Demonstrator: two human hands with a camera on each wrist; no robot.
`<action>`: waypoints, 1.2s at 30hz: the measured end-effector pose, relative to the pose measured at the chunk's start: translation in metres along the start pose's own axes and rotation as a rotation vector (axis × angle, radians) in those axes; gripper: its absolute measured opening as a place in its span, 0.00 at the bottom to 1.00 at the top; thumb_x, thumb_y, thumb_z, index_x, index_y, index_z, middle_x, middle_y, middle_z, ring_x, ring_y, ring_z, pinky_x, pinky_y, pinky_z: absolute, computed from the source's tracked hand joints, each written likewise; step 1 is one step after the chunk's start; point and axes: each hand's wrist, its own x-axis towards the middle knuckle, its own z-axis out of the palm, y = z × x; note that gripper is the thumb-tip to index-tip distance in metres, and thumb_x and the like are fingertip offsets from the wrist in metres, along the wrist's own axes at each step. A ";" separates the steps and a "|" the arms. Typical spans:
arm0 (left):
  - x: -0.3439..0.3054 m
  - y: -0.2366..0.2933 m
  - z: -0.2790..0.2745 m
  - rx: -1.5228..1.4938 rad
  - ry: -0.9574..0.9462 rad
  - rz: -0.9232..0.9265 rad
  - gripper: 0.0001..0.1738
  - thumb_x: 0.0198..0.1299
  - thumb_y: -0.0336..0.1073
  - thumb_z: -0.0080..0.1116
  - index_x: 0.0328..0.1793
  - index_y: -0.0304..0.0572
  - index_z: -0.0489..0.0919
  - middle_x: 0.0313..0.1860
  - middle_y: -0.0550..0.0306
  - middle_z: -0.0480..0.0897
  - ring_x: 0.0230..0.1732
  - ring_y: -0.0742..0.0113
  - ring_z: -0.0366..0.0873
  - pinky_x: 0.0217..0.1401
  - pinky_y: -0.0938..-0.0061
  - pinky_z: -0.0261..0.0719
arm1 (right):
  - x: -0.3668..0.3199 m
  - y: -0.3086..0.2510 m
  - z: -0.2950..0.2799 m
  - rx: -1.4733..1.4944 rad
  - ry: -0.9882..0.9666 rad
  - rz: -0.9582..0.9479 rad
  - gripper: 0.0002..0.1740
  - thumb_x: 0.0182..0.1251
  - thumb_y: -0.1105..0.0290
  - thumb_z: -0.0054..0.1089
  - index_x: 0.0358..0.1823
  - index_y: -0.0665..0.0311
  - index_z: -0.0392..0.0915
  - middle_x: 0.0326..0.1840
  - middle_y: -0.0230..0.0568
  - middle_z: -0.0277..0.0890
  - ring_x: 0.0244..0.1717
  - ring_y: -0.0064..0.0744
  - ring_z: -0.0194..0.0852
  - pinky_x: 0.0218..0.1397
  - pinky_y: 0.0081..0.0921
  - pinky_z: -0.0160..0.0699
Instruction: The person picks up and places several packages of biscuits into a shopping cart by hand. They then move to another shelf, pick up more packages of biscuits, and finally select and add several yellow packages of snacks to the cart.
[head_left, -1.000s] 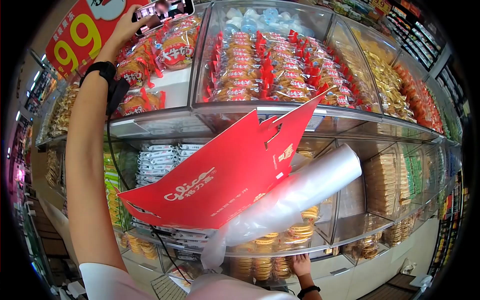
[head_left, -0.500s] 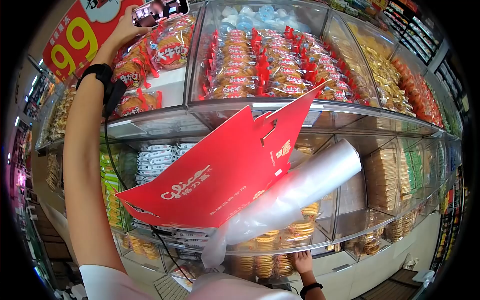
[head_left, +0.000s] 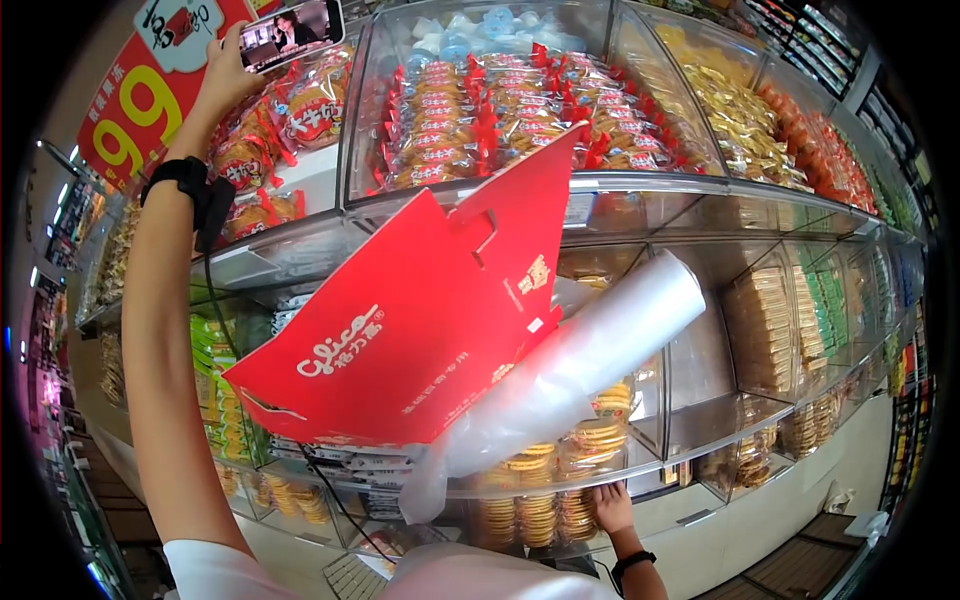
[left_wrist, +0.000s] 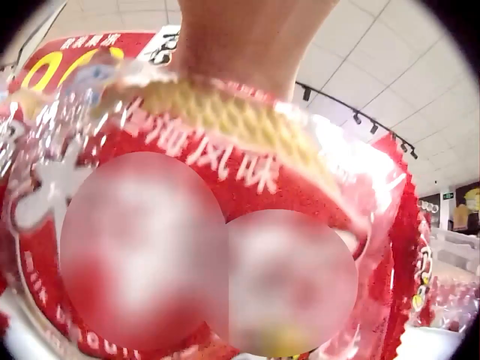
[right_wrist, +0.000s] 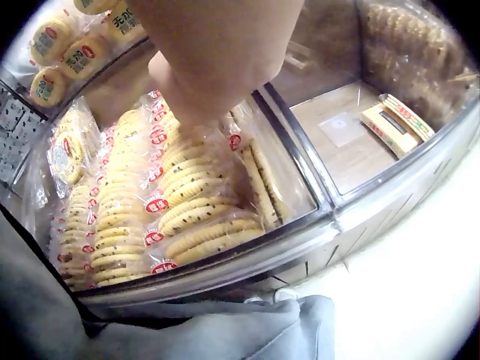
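Observation:
At the upper left in the head view, my left hand (head_left: 232, 72) grips a phone (head_left: 292, 36), its screen lit with a picture of a person. Bagged biscuits with red wrappers (head_left: 312, 108) lie just below it; one red pack (left_wrist: 202, 176) fills the left wrist view, under my wrist. Lower down, my right hand (head_left: 613, 507) reaches into a clear bin, fingers at the end of a row of wrapped round cookies (head_left: 577, 515). In the right wrist view, my right hand (right_wrist: 214, 75) hides its own fingertips over the seeded cookies (right_wrist: 191, 187); I cannot tell whether they pinch a pack.
A red cardboard sign (head_left: 400, 330) and a roll of clear plastic bags (head_left: 600, 350) stick out in front of the shelves, between my arms. A cable (head_left: 225, 310) hangs from my left wrist. Clear dividers (right_wrist: 292, 135) split the bins. A price sign (head_left: 150, 100) stands at far left.
The shelves, sign and bag roll have shifted left and slightly up in the head view. The phone has shifted left and tilted, its screen more visible. My right hand stays at the cookie row.

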 end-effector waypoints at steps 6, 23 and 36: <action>0.018 0.038 -0.067 0.153 0.046 0.225 0.41 0.38 0.21 0.55 0.63 0.51 0.57 0.47 0.39 0.63 0.46 0.39 0.68 0.49 0.62 0.70 | -0.003 0.000 0.002 -0.081 -0.001 -0.023 0.11 0.55 0.68 0.41 0.33 0.66 0.70 0.42 0.48 0.74 0.49 0.37 0.69 0.65 0.36 0.50; 0.050 0.379 -0.172 0.217 0.362 0.463 0.45 0.35 0.25 0.62 0.65 0.51 0.57 0.53 0.39 0.64 0.52 0.42 0.66 0.50 0.62 0.71 | -0.153 0.087 -0.029 0.432 0.359 -0.072 0.05 0.46 0.68 0.51 0.25 0.59 0.68 0.26 0.37 0.65 0.33 0.35 0.65 0.39 0.32 0.65; 0.056 0.806 -0.150 -0.061 0.492 0.446 0.42 0.40 0.31 0.62 0.65 0.51 0.57 0.51 0.39 0.64 0.49 0.43 0.67 0.47 0.61 0.72 | -0.476 0.258 0.020 0.345 -0.087 0.882 0.06 0.49 0.69 0.48 0.29 0.61 0.72 0.27 0.38 0.74 0.35 0.37 0.71 0.38 0.32 0.65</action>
